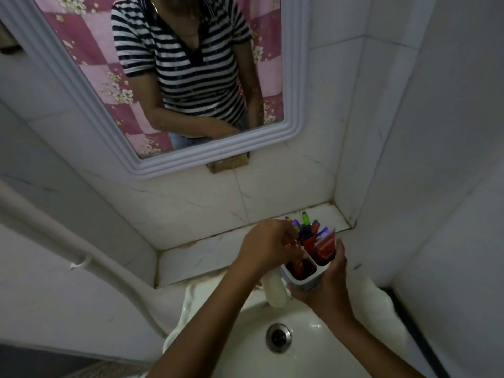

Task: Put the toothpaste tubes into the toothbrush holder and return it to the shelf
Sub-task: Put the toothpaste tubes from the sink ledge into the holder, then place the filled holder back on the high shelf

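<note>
A white toothbrush holder [292, 279] with divided compartments is held above the back of the sink. My right hand [326, 285] grips it from the right and below. Several coloured toothbrushes [302, 227] stand in its far compartment. Red toothpaste tubes [324, 246] sit upright in the right compartment. My left hand [268, 245] pinches the top of another red toothpaste tube [296, 259], whose lower end is inside the near compartment. The tiled shelf [218, 249] lies just behind the holder, under the mirror.
A white sink [313, 339] with a metal drain [278, 337] is below my hands, with a white tap [275, 290] beside the holder. A framed mirror [293, 77] hangs above. White tiled walls close in on the right, and a white pipe [81, 241] runs at the left.
</note>
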Tool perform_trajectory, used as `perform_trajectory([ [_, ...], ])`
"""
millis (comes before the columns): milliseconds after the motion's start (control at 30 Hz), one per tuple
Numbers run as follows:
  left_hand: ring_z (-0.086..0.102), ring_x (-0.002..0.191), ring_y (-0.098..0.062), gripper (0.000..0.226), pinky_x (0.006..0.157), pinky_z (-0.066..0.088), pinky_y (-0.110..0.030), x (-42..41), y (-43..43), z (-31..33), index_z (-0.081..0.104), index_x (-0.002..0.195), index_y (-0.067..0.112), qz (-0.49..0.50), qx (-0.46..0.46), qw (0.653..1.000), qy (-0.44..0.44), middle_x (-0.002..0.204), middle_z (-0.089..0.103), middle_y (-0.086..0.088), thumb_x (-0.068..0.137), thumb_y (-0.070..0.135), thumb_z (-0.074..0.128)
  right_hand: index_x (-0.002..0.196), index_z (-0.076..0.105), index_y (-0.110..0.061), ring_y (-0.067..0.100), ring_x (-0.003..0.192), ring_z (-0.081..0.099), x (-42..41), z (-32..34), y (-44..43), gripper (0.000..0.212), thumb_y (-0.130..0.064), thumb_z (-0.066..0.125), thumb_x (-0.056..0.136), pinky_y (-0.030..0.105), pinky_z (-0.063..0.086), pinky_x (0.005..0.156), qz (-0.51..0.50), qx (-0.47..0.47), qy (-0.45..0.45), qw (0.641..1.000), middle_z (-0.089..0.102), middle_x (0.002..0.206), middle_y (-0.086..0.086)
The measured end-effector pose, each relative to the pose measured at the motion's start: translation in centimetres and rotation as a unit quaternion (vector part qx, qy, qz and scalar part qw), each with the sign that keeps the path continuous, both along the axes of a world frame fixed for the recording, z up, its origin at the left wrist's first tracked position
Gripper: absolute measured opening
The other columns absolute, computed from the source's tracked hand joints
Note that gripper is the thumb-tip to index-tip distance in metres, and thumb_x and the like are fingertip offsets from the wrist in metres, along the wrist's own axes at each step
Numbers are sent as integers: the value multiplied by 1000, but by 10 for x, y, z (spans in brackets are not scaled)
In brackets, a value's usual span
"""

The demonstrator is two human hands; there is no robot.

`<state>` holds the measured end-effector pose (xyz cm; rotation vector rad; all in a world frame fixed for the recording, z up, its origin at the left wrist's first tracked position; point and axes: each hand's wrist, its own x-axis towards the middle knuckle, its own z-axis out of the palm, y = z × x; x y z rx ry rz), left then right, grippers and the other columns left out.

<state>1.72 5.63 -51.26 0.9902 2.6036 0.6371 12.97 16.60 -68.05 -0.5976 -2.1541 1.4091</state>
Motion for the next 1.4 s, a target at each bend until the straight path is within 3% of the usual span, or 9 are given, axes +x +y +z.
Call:
perform_trajectory([
  [167,68,95,-9,31,84,57,-36,-13,-23,4,72,101,27,55,34,998,-18,99,76,9,78,47,71,155,19,-30,14,131,51,6,7,4,143,-35,103,39,32,51,102,2,-36,36,999,45,142,-1],
  [333,64,112,-16,60,94,54,-37,-18,-42,6,58,132,23,122,38,989,-71,124,67,3,84,58,60,153,24,-28,-11,128,47,1,49,10,135,-25,103,43,11,47,97,0,-59,104,993,47,140,-8],
  [633,57,122,-1,45,102,47,-32,13,-33,169,57,134,29,-4,346,938,-35,131,64,12,92,44,58,155,21,-7,14,136,52,-34,254,31,129,-31,96,54,44,50,106,5,24,322,947,48,151,-3],
  [733,59,123,-7,53,99,53,-36,23,-44,267,55,134,27,-65,386,917,75,135,60,10,86,48,62,155,22,-9,-2,131,51,-32,357,43,125,-14,95,54,24,52,100,32,44,408,911,48,141,-33],
  [833,59,114,5,55,91,54,-22,37,-61,368,56,130,35,-66,389,878,269,126,62,15,81,59,62,155,24,-21,-5,125,56,-23,466,51,125,-21,95,52,22,55,92,50,53,481,874,54,140,-24],
  [933,51,127,-7,59,99,47,-31,45,-73,458,52,135,30,29,299,756,582,140,56,8,85,60,55,154,25,-34,-3,119,61,-14,574,55,125,-45,89,47,34,59,92,57,62,531,843,57,139,-14],
  [1033,39,141,-22,66,109,37,-46,32,-74,525,45,142,22,97,202,655,721,153,43,0,86,56,50,160,10,-36,15,127,60,-8,676,61,142,-52,90,43,53,54,99,52,79,544,834,51,150,-4],
  [1233,12,152,-23,88,122,18,-49,-34,-67,581,12,155,17,170,-3,727,665,165,10,-4,88,66,40,160,-4,-33,27,133,50,-21,811,55,143,-56,83,50,48,48,107,-37,139,509,848,44,149,4],
  [1400,9,152,-21,87,124,10,-46,-59,-64,573,5,156,20,170,35,749,639,165,9,-2,89,65,39,160,-10,-33,35,139,36,-61,841,56,138,-57,83,60,57,37,111,-122,174,445,870,35,148,14],
])
